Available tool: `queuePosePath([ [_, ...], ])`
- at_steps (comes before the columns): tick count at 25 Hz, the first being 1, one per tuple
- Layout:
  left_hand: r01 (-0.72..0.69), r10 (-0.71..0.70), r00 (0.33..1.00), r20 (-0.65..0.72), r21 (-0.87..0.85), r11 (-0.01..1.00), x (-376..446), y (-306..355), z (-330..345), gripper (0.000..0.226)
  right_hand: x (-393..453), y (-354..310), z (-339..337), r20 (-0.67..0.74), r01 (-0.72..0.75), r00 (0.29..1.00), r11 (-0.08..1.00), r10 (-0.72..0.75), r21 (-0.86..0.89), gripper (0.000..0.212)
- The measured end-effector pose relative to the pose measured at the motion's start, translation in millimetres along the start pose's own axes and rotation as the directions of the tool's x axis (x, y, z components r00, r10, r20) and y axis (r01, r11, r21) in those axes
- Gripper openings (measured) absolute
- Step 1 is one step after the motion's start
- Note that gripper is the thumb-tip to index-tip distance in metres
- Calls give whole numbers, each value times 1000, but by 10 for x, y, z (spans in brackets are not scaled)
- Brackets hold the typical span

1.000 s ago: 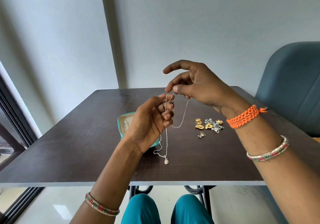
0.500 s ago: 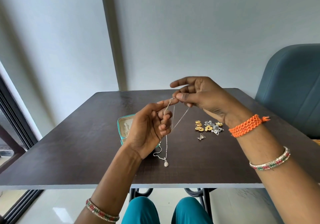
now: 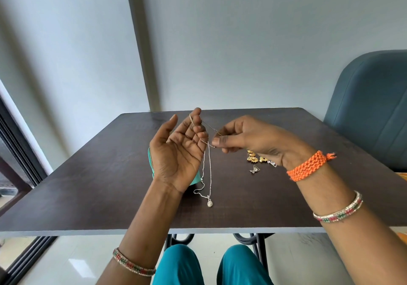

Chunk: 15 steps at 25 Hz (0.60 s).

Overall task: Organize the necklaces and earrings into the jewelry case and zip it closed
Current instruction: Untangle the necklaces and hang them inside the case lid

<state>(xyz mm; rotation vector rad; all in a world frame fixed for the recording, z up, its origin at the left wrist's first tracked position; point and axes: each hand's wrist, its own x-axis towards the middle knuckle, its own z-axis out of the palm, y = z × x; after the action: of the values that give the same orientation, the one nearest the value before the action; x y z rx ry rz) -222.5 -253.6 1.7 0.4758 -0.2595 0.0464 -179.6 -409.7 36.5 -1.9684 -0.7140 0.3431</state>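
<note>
A thin silver necklace (image 3: 209, 170) hangs over the table, its oval pendant (image 3: 209, 203) resting on the dark wood. My left hand (image 3: 179, 152) is raised palm up, with the chain looped around its fingertips. My right hand (image 3: 251, 140) pinches the same chain between thumb and forefinger just right of the left fingers. The teal jewelry case (image 3: 196, 178) lies on the table behind my left hand, almost wholly hidden by it. Gold and silver earrings (image 3: 255, 159) lie in a small cluster under my right wrist, with a triangular silver earring (image 3: 255, 169) a little nearer.
The dark wooden table (image 3: 110, 185) stands against a grey wall. A blue padded chair (image 3: 370, 108) stands at the right side. A dark window frame (image 3: 13, 152) runs down the left. My knees in teal trousers (image 3: 211, 267) show below the front edge.
My left hand has opened out and turned palm up, lifting the chain on its fingertips. My right hand has dropped lower, still pinching the chain. The case is now more hidden.
</note>
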Motion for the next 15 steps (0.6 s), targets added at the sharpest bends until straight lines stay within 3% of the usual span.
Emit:
queuePosePath([
  [4,-213,194,974,-117,-179,960,34,62,-24,39,-38,47,14,-35,48,999,968,-41,248,13],
  [6,-245,219,960,-177,-146,958,59,79,-26,35,-62,13,74,-55,189,982,943,-181,273,10],
  [8,-232,220,954,-202,-37,972,79,46,-20,30,-78,-71,189,-39,356,934,927,-354,121,11],
  [10,-224,231,944,-237,59,973,84,10,-10,27,-76,-190,279,16,411,911,902,-413,-135,10],
  [12,-213,225,931,-289,74,974,76,8,8,25,-51,-286,279,70,389,917,841,-393,-376,12],
  [15,-197,193,927,-321,18,980,45,63,-16,21,-1,-288,264,70,298,946,765,-316,-572,15],
])
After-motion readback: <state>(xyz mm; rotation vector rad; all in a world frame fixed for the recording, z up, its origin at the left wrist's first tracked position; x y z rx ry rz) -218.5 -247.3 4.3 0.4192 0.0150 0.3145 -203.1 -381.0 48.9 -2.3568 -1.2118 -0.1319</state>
